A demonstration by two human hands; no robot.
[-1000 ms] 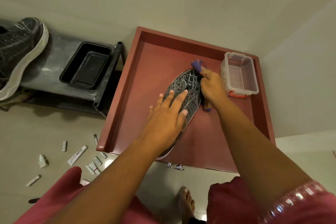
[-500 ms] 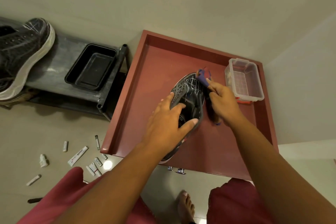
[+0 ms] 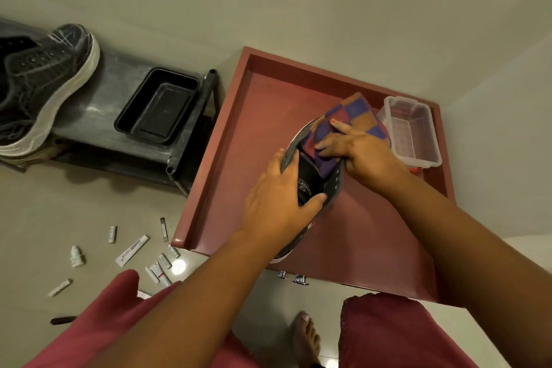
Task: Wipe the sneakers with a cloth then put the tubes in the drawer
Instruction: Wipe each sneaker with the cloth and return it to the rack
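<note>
We are mid-way through the wiping step. The left hand grips the sneaker at its collar, thumb curled over the opening's rim, holding it tilted on the drawer floor. The right hand presses the cloth onto the toe end and into the opening, fingers mostly straight on the fabric; the thumb is hidden, so we cannot tell whether it pinches the cloth.

Done, as we judge it: this sneaker is partly wiped, how thoroughly we cannot tell. Left: the second sneaker sits on the dark shelf to the left, beside a black tray, and carries pale streaks; we judge it not yet wiped. The tubes lie scattered on the floor just left of the drawer's near corner, none inside it. A clear box stands in the drawer's far right corner, touching or nearly touching the cloth.

Against the frame one second back: there the sneaker lay sole up, the left palm flat on the sole and the cloth bunched small in the right fist at the toe. Now the sneaker is turned opening up, the left hand has moved from pressing to gripping the collar, and the cloth is spread wide under the right hand. Tubes, tray and second sneaker are unchanged.
</note>
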